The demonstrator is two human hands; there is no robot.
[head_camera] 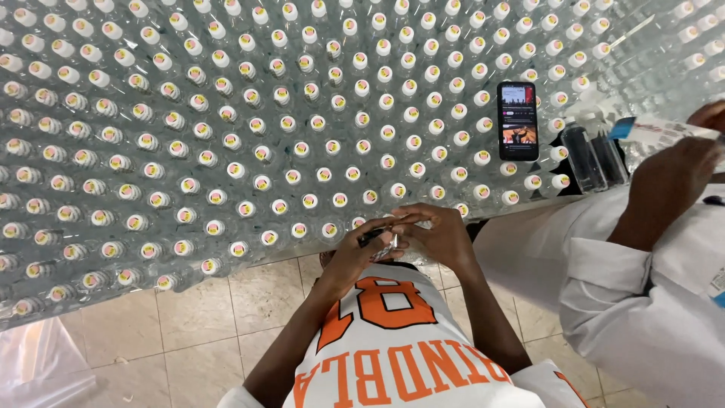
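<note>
The left hand (355, 253) and the right hand (442, 238) are meeting just below the middle of the frame, right at the near edge of a wide field of clear plastic bottles (226, 136) with white caps that is filling the upper two thirds of the picture. Both hands are curling their fingers close together around a small clear bottle (389, 245), which is sitting between the two palms and partly hiding behind the fingers; a thin dark object, too small to identify, is poking out of the left hand's grip. The right hand's fingertips are bending over the top of that bottle. A phone (518, 121) with a lit screen is lying on the caps in the upper right. Further right, another person's hand (668, 185), coming out of a white sleeve (612, 272), is holding a labelled strip (661, 132) beside two dark bottles (593, 155). Beige floor tiles (196, 332) are showing at the lower left
</note>
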